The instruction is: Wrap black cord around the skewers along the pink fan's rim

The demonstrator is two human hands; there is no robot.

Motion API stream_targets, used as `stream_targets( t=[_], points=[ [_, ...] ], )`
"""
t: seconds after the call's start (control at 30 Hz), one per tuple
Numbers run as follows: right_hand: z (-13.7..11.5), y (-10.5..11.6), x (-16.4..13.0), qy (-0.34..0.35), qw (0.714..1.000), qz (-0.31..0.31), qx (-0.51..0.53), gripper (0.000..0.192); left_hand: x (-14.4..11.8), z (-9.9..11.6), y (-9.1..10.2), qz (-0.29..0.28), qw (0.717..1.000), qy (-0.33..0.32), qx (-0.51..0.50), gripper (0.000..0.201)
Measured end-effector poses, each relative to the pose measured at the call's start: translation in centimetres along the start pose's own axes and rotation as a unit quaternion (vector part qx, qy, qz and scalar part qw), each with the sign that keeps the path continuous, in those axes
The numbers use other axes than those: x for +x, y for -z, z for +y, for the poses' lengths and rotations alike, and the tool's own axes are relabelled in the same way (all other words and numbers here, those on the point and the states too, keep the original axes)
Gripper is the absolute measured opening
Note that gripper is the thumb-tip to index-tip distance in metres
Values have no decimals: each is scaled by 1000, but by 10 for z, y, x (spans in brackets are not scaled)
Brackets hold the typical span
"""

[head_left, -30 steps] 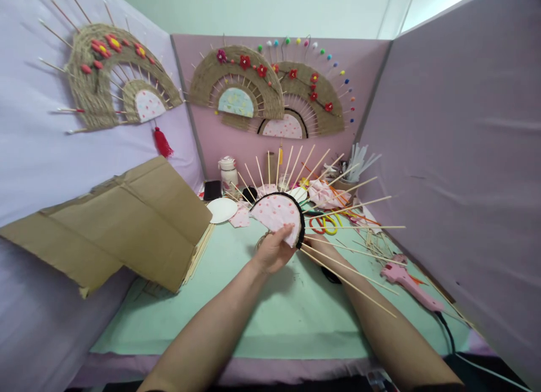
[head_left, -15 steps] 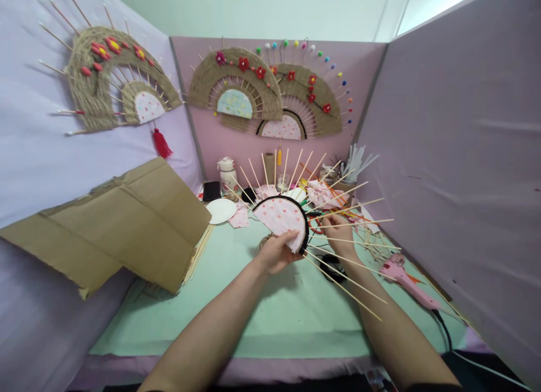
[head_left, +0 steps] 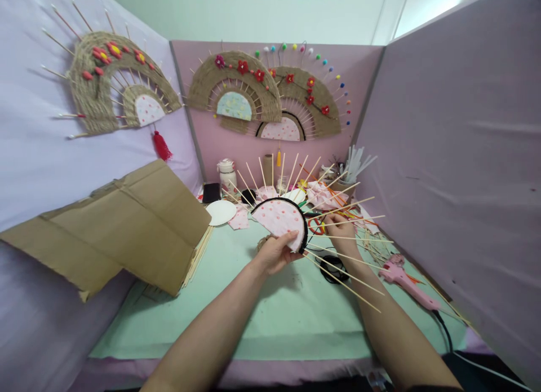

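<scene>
Left hand (head_left: 274, 254) clamped on lower edge of half-made fan (head_left: 282, 223), pink dotted fabric half-disc with black rim, held upright above green table (head_left: 270, 318). Bamboo skewers (head_left: 346, 211) radiate from fan toward right and up. Right hand (head_left: 340, 229) behind skewers, fingers curled near scissors (head_left: 318, 225); cannot tell whether gripping anything. Pink glue gun (head_left: 403, 279) lies on table at right. Folded cardboard (head_left: 122, 223) leans at left. Finished fans (head_left: 262, 93) hang on back wall.

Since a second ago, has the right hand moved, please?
Yes. The right hand has gone forward, away from the glue gun toward the scissors.
</scene>
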State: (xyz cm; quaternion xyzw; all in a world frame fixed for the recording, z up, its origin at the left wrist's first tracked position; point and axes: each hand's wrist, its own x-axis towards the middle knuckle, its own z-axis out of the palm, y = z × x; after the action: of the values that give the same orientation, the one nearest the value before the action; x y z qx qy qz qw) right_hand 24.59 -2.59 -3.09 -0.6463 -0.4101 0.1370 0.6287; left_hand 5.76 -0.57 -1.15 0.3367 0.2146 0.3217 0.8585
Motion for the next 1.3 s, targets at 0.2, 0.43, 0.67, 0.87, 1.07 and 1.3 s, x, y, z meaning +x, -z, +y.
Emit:
stream_targets(
  t=[0.2,0.43,0.67,0.87,1.07,1.3],
  points=[
    [-5,1,0,-75,992,1,99,19,2,2,4,8,1000,-17,-10,19],
    [-8,1,1,-75,979,7,188,24,2,3,5,-17,999,-33,11,20],
    [-11,2,0,-75,971,-15,227,25,2,3,6,-28,999,-30,11,19],
    [-13,5,-1,-72,965,-16,250,22,2,6,6,-11,999,-35,-22,16],
    [-12,7,0,-68,970,-10,234,21,4,11,8,17,998,-53,-37,13],
    [-25,16,0,-101,956,-76,266,23,9,23,16,53,991,-95,-75,12]
  ],
)
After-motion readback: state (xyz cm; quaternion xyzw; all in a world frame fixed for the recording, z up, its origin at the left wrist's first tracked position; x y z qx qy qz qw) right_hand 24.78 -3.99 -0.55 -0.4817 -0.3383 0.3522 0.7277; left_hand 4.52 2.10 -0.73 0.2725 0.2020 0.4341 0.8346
